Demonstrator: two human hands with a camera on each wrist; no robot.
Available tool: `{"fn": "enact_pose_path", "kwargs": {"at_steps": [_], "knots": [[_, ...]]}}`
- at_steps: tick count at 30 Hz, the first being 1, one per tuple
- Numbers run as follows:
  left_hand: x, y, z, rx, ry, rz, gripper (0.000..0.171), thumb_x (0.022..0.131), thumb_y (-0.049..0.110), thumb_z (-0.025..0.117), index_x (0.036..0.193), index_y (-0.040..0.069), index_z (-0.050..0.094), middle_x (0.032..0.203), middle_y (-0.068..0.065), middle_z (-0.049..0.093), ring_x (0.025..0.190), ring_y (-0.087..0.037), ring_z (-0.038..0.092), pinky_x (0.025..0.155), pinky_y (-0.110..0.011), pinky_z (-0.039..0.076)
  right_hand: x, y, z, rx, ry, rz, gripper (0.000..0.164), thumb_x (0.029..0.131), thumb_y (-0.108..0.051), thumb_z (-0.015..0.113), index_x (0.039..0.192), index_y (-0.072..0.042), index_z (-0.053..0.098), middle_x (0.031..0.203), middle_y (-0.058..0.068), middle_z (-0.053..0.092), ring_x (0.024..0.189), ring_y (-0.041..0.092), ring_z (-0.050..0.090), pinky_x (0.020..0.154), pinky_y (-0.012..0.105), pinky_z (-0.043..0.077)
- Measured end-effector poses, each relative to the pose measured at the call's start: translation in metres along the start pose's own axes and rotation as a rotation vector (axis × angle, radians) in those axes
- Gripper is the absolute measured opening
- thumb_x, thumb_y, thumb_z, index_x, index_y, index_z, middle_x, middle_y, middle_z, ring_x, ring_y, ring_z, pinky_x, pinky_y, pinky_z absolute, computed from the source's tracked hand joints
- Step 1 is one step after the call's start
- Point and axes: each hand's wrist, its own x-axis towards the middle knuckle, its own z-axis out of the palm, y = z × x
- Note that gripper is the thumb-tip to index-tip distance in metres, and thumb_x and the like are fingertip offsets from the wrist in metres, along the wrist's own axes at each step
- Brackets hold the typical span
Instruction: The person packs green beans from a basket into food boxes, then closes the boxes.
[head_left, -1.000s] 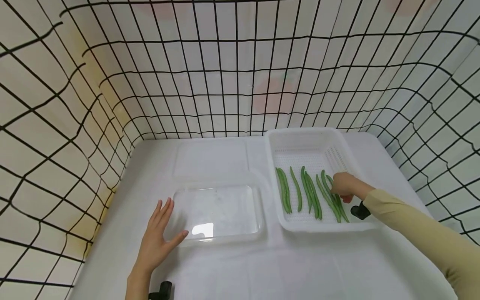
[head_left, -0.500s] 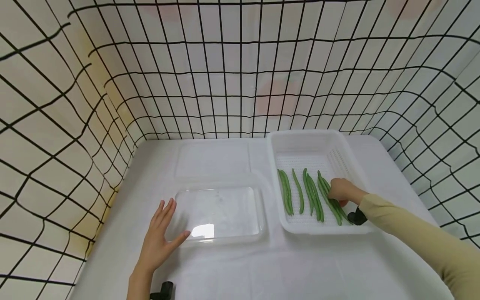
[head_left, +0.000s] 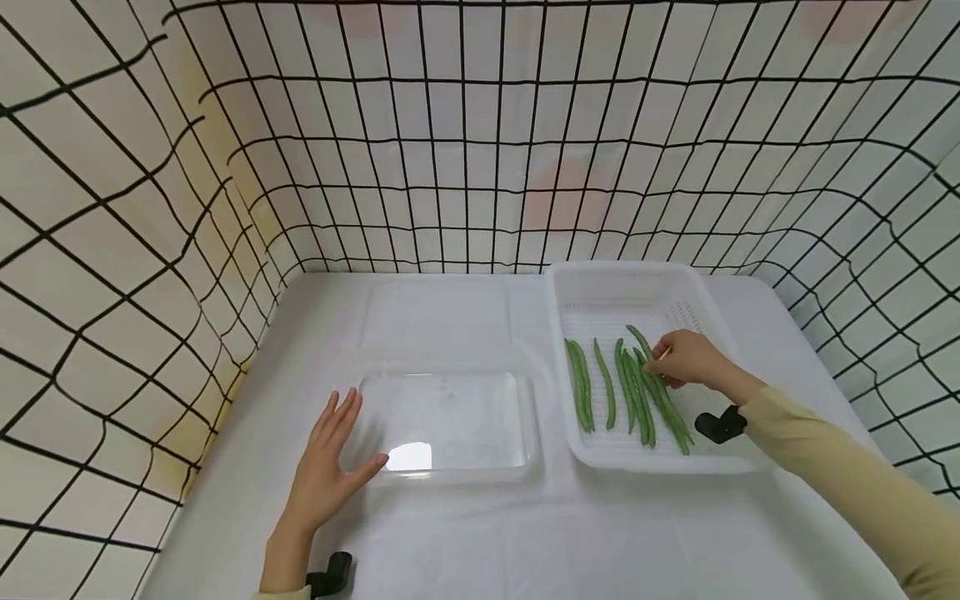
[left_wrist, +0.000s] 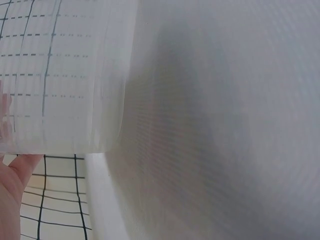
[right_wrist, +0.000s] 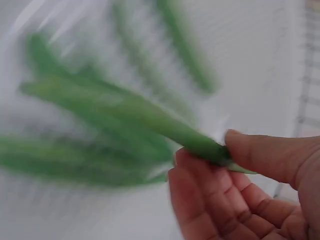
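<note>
One left grip (head_left: 327, 467): mine, fingers and thumb spread wide at the near left corner of the clear box (head_left: 457, 421); whether they touch it, I cannot tell.
Clear box: set on the white-covered worktop (head_left: 465, 542), left of the white basket (head_left: 660, 461).
Right grip (head_left: 688, 358): my thumb and fingertips pinch one green bean (right_wrist: 165, 124) near its end, within the white basket.
Other beans (head_left: 581, 387): lying in a loose row inside the basket.
Black wire mesh (head_left: 500, 143): standing beyond, and along both sides.

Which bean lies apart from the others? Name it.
The single bean, between the leftmost pair and the cluster at the right hand; the others lie bunched.
</note>
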Motion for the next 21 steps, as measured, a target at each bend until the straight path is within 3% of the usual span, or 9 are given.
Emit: {"fn": "enact_pose_path", "kwargs": {"at_steps": [5, 8, 11, 16, 21], "knots": [[0.000, -0.001, 0.000, -0.006, -0.002, -0.003, 0.092, 0.074, 0.033, 0.081, 0.149, 0.013, 0.031, 0.154, 0.002, 0.026, 0.142, -0.025, 0.012, 0.097, -0.067, 0.025, 0.007, -0.054, 0.004, 0.293, -0.048, -0.034, 0.049, 0.092, -0.023, 0.064, 0.123, 0.013, 0.050, 0.099, 0.022, 0.065, 0.081, 0.031, 0.067, 0.070, 0.036, 0.055], [-0.001, -0.004, 0.000, -0.007, 0.003, 0.001, 0.091, 0.074, 0.033, 0.081, 0.149, 0.011, 0.032, 0.154, 0.002, 0.026, 0.142, -0.025, 0.011, 0.097, -0.067, 0.025, 0.016, -0.091, 0.019, 0.498, -0.127, -0.048, 0.050, 0.091, -0.021, 0.065, 0.126, 0.011, 0.048, 0.104, 0.021, 0.064, 0.086, 0.031, 0.066, 0.077, 0.040, 0.054], [-0.001, -0.006, 0.000, -0.008, 0.010, 0.007, 0.092, 0.074, 0.034, 0.080, 0.149, 0.013, 0.031, 0.154, 0.003, 0.026, 0.142, -0.024, 0.011, 0.098, -0.067, 0.025, 0.027, -0.126, 0.042, 0.635, -0.225, -0.070, 0.049, 0.090, -0.019, 0.066, 0.126, 0.009, 0.050, 0.105, 0.017, 0.064, 0.082, 0.023, 0.067, 0.079, 0.040, 0.053], [0.000, -0.008, 0.002, -0.007, 0.008, 0.025, 0.093, 0.074, 0.035, 0.080, 0.150, 0.014, 0.030, 0.154, 0.002, 0.026, 0.142, -0.025, 0.012, 0.099, -0.065, 0.025, 0.042, -0.175, 0.093, 0.734, -0.360, -0.075, 0.036, 0.091, -0.014, 0.065, 0.118, 0.007, 0.057, 0.095, 0.015, 0.066, 0.074, 0.018, 0.067, 0.076, 0.036, 0.054], [0.001, -0.007, 0.002, -0.006, -0.007, 0.006, 0.098, 0.073, 0.038, 0.081, 0.152, 0.017, 0.025, 0.155, 0.004, 0.023, 0.143, -0.022, 0.010, 0.100, -0.064, 0.026, 0.057, -0.214, 0.139, 0.770, -0.415, -0.033, 0.025, 0.089, -0.009, 0.066, 0.109, 0.007, 0.063, 0.084, 0.013, 0.068, 0.065, 0.016, 0.066, 0.072, 0.034, 0.055]]}}
